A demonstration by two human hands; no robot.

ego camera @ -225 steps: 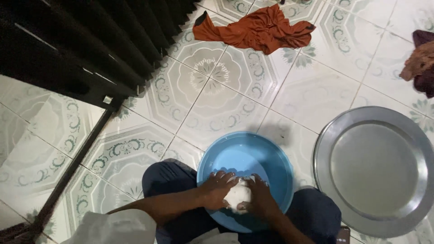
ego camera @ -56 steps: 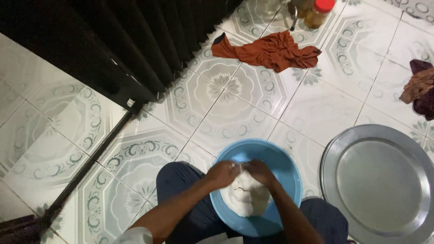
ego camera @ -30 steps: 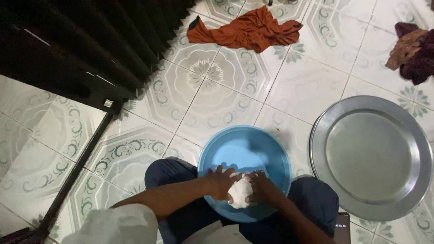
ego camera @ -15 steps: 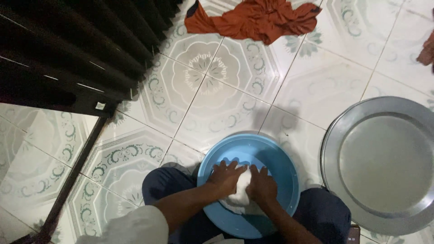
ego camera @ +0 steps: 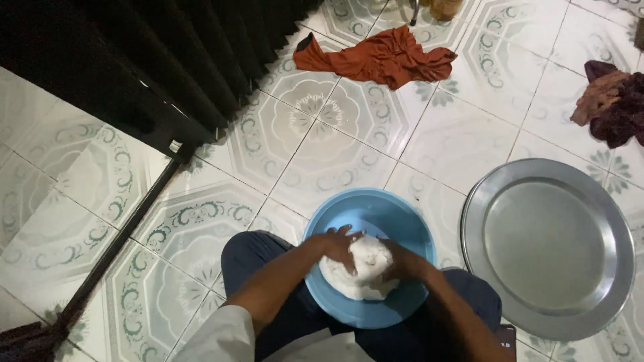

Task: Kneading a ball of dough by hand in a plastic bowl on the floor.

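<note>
1. a pale white, soft lump of dough (ego camera: pixel 362 268) sits inside a round light-blue plastic basin (ego camera: pixel 376 211), towards the side of the basin nearest the person.
2. the left hand (ego camera: pixel 337 246) presses on the lump from its left side, fingers curled over the top of it.
3. the right hand (ego camera: pixel 402 263) grips the lump from the right side, so both hands are close together and clamped on the same lump.
4. the basin rests on the floor between the person's knees, which are covered in dark blue trousers (ego camera: pixel 258 251).
5. just beside the basin, to the right, lies a large round silver metal tray (ego camera: pixel 547 245) on the floor.
6. the floor is of white tiles with a grey-green floral pattern (ego camera: pixel 322 154).
7. well apart from the basin, at the top, lies a crumpled rust-orange cloth (ego camera: pixel 382 57).
8. at the right edge lies a dark maroon and brown heap of cloth (ego camera: pixel 614 100).
9. a black pleated curtain (ego camera: pixel 134 60) fills the upper left, with a dark bar (ego camera: pixel 124 238) running slantwise over the tiles below it.
</note>
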